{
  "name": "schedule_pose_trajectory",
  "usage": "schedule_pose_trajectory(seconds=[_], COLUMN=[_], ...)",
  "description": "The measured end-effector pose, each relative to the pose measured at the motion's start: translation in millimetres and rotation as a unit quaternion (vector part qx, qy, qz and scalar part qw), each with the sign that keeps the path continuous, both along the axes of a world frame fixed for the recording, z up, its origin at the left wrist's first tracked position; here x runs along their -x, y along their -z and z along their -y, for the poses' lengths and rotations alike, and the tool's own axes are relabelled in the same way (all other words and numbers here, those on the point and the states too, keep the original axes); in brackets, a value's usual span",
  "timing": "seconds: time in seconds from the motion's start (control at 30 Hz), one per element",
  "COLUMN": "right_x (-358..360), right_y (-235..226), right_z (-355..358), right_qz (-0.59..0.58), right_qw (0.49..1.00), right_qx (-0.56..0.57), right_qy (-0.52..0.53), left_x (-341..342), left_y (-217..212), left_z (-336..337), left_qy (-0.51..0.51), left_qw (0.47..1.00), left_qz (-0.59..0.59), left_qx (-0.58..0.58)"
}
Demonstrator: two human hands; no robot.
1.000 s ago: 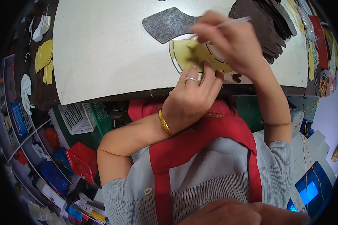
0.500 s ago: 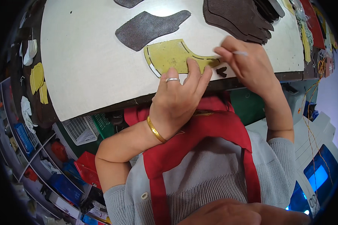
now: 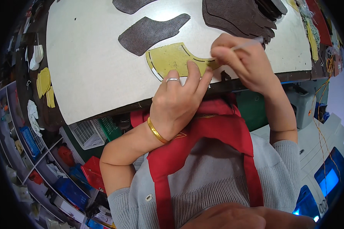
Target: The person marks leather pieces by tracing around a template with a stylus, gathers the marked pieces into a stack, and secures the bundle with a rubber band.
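Note:
A yellow pattern template (image 3: 165,57) with narrow slots lies near the table's front edge. Dark material shows through most slots, and one at its left end looks white. My left hand (image 3: 179,91), wearing a ring and a gold bracelet, presses the template with outstretched fingertips. In my right hand (image 3: 244,63) is a slim, pale, translucent pen (image 3: 248,43), pinched above the template's narrow right end; the fingers hide its tip. Just beyond the template rests a dark brown leather piece (image 3: 151,35) of similar outline. A small dark scrap (image 3: 225,75) sits below my right hand.
Stacked dark leather pieces (image 3: 233,17) occupy the far right of the white tabletop (image 3: 88,68). Another leather piece (image 3: 132,4) is partly cut off at the top. Yellow templates (image 3: 44,82) lie left, above shelves (image 3: 42,156). Orange cords (image 3: 317,101) hang at right.
My right hand has shifted left with the pen along the template's narrow end. My left hand keeps pressing the template. The whole view has shifted slightly.

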State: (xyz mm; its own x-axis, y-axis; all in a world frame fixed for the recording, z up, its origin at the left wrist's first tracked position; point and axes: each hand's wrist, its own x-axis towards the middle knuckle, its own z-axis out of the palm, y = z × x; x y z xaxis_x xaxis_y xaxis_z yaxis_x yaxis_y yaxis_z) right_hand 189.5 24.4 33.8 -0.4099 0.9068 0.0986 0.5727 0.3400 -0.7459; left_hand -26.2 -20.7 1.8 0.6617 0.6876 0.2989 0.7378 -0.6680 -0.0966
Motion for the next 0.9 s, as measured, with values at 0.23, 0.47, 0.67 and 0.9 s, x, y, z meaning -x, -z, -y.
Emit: schedule_pose_trajectory(seconds=[0.23, 0.47, 0.67, 0.9], right_x=[-23, 1, -19, -9], right_y=[16, 26, 11, 0], right_z=[-1, -7, 13, 5], right_qz=[0.069, 0.043, 0.129, -0.009], right_qw=[0.988, 0.985, 0.977, 0.997], right_qx=[-0.134, -0.151, -0.164, -0.011], right_qy=[-0.039, -0.068, -0.032, 0.071], left_x=[-3, -1, 0, -2], left_y=[-3, -2, 0, -7], left_z=[-1, -1, -3, -5], left_qy=[-0.008, 0.01, 0.022, -0.008], left_qw=[1.0, 1.0, 0.999, 1.0], left_qz=[0.002, -0.008, 0.021, -0.007], left_qx=[0.009, 0.01, 0.011, 0.005])
